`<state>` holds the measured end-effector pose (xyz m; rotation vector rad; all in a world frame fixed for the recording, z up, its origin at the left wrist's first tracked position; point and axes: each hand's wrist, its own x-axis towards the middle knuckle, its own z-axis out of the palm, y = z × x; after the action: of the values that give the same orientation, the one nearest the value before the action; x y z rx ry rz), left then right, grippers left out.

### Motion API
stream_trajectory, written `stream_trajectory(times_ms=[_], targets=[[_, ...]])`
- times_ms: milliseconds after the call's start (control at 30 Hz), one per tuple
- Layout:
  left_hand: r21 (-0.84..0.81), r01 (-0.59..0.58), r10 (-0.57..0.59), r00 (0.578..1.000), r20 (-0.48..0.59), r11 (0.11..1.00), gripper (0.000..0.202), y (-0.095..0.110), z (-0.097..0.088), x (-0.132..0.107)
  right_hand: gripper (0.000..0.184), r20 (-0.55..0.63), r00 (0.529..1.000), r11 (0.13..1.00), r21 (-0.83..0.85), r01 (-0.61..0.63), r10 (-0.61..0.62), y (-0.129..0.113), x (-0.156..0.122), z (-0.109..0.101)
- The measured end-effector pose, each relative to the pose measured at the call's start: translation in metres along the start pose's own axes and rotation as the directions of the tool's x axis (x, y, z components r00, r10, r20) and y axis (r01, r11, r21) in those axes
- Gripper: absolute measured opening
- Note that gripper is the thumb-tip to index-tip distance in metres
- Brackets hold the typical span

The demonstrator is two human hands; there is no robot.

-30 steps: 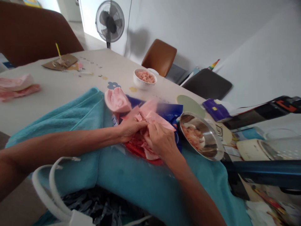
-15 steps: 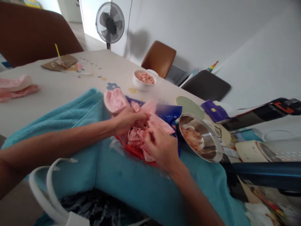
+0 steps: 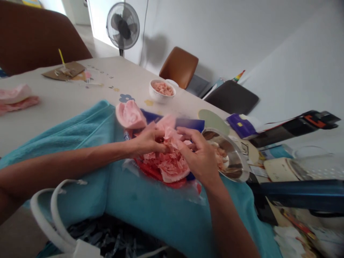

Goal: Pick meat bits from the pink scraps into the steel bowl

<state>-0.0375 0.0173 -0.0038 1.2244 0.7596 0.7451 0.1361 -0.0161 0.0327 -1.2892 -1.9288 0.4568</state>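
My left hand [image 3: 147, 142] pinches a pale pink, papery piece of pomelo [image 3: 172, 135] between thumb and fingers. From the other side, the thumb and fingers of my right hand [image 3: 201, 156] close on the same piece; its underside is hidden. Below both hands, torn pink pomelo membranes [image 3: 173, 166] are heaped on a red and blue plastic bag [image 3: 192, 124]. A thick curved piece of pomelo peel [image 3: 130, 114] lies beyond my left wrist. Right of my right hand, a steel bowl [image 3: 240, 159] holds loose pomelo flesh.
A teal towel [image 3: 150, 204] spreads under the bag. Further back on the table [image 3: 107, 91] stands a white bowl [image 3: 156, 96] of pink flesh. More peel [image 3: 17, 95] lies at the left. A purple pack [image 3: 241, 125] and clutter crowd the right side. A fan [image 3: 123, 28] stands behind.
My right hand has risen from the heap and opened its fingers wider around the held piece. More of the torn membranes below now shows. The view has shifted slightly.
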Motion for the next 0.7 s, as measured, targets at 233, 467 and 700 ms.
stream_trajectory(times_ms=[233, 467, 700], targets=[[0.042, -0.034, 0.031, 0.997, 0.074, 0.999, 0.011, -0.006, -0.005, 0.0, 0.034, 0.062, 0.997, 0.998, 0.048, 0.043, -0.046, 0.004, -0.001, 0.0], [0.162, -0.052, 0.03, 0.991, 0.133, 0.985, 0.01, -0.007, -0.005, -0.003, 0.012, 0.153, 0.988, 0.987, 0.148, -0.056, 0.033, 0.007, 0.002, 0.001], [-0.134, -0.059, 0.065, 0.997, 0.041, 0.989, 0.022, -0.004, -0.003, 0.001, 0.016, 0.127, 0.956, 0.926, 0.243, -0.288, 0.264, 0.015, 0.005, -0.001]])
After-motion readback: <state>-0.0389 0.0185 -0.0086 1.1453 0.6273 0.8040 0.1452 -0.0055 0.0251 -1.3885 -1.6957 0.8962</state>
